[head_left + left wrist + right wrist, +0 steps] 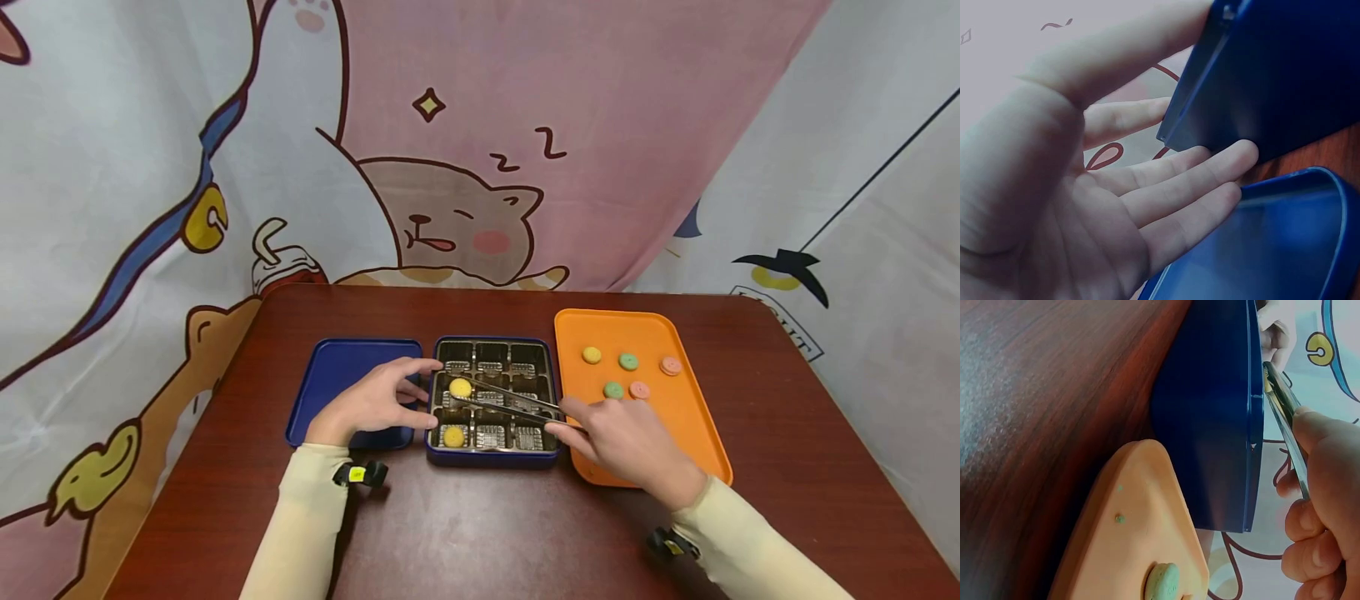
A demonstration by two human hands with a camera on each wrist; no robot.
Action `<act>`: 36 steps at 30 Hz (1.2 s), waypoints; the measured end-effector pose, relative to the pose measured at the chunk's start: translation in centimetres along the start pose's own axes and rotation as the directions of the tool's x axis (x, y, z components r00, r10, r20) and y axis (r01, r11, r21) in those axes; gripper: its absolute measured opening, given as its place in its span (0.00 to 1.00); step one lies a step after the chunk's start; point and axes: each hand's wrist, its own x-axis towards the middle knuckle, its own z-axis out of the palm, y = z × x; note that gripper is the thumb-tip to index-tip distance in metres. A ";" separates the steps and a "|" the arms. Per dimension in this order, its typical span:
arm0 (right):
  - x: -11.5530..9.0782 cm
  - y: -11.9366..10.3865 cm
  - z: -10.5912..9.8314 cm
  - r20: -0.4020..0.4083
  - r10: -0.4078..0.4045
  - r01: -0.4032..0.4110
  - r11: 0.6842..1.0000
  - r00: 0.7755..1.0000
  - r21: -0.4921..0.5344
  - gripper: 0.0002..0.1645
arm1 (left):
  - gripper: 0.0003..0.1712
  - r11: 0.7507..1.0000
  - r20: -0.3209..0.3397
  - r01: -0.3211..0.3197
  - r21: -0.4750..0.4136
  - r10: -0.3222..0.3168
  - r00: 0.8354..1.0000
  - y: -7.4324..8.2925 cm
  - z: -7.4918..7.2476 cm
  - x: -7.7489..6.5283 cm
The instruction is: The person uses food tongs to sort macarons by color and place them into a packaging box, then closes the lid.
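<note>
A blue tin point(491, 458) holds a dark plastic insert with three rows of three compartments. My right hand point(626, 437) grips metal tongs point(517, 410) that reach across the insert. Their parted tips lie on either side of a yellow macaron point(461, 387) in the middle-left compartment. Another yellow macaron point(453, 437) sits in the front-left compartment. At the tin's left side, my left hand point(378, 400) has its thumb and index fingertips at the rim. Its other fingers extend loosely beside the tin wall point(1285, 75) in the left wrist view.
To the left lies a blue lid point(337, 358), partly under my left hand. An orange tray point(697, 442) on the right carries a yellow macaron point(592, 355), green macarons point(627, 362) and pink macarons point(671, 366). A printed cloth point(637, 108) hangs behind the table.
</note>
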 end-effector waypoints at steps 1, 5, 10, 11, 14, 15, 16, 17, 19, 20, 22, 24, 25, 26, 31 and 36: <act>0.1 0.0 0.0 0.003 0.000 0.000 1.000 1.000 0.008 0.27 | 0.50 1.000 0.000 0.000 0.000 0.000 1.000 0.0 0.0 0.0; 0.4 -0.1 0.1 0.022 -0.007 0.006 0.999 1.000 0.037 0.27 | 0.50 1.000 0.000 0.004 0.005 -0.004 1.000 0.2 0.0 0.0; 0.5 -0.3 0.1 0.022 -0.014 0.013 0.999 1.000 0.032 0.27 | 0.50 1.000 -0.003 0.003 0.010 -0.003 1.000 0.1 0.0 0.0; 0.5 -0.3 0.1 0.021 -0.010 0.010 0.999 1.000 0.031 0.28 | 0.50 1.000 -0.003 0.003 0.009 -0.003 1.000 0.1 0.0 0.0; 0.6 -0.4 0.0 0.019 0.007 -0.007 0.999 1.000 0.031 0.28 | 0.50 1.000 -0.003 0.003 0.004 -0.003 1.000 0.1 0.0 0.0; 0.6 -0.4 -0.1 0.018 0.013 -0.014 0.999 1.000 0.030 0.28 | 0.50 1.000 -0.002 0.004 0.002 -0.004 1.000 0.1 0.0 0.0; 0.6 -0.4 -0.1 0.019 0.018 -0.018 0.999 1.000 0.033 0.28 | 0.50 1.000 -0.003 0.004 0.002 -0.004 1.000 0.1 0.0 0.0; 0.6 -0.4 -0.1 0.017 0.019 -0.019 0.999 1.000 0.031 0.28 | 0.50 1.000 -0.002 0.005 0.002 -0.005 1.000 0.1 0.0 0.0; 0.6 -0.4 -0.1 0.016 0.017 -0.017 0.999 1.000 0.036 0.28 | 0.50 1.000 -0.002 0.007 0.004 -0.007 1.000 0.1 0.0 0.0; 0.5 -0.4 -0.1 0.014 0.014 -0.015 0.999 1.000 0.036 0.28 | 0.50 1.000 -0.002 0.007 0.005 -0.007 1.000 0.1 0.0 0.0; 0.5 -0.4 -0.1 0.012 0.007 -0.008 0.999 1.000 0.040 0.28 | 0.49 1.000 -0.001 0.006 0.010 -0.006 1.000 0.1 0.0 0.0; 0.5 -0.4 0.0 0.006 0.001 -0.002 0.999 1.000 0.045 0.29 | 0.49 1.000 0.000 0.007 0.010 -0.007 1.000 0.1 0.0 0.0; 0.4 -0.4 0.0 0.002 -0.001 0.001 0.999 1.000 0.045 0.29 | 0.49 1.000 0.000 0.007 0.009 -0.007 1.000 0.2 0.0 0.0; 0.4 -0.4 0.1 -0.004 -0.003 0.004 0.999 1.000 0.045 0.29 | 0.49 1.000 0.000 0.009 0.007 -0.009 1.000 0.2 0.0 0.0; 0.1 -0.3 0.2 -0.017 -0.001 0.002 0.998 1.000 0.058 0.29 | 0.49 1.000 0.000 0.015 0.004 -0.015 1.000 0.3 0.0 0.0; -0.3 -0.2 0.4 -0.007 0.019 -0.018 0.998 1.000 0.058 0.29 | 0.49 1.000 0.001 0.018 0.002 -0.018 1.000 0.3 0.0 0.0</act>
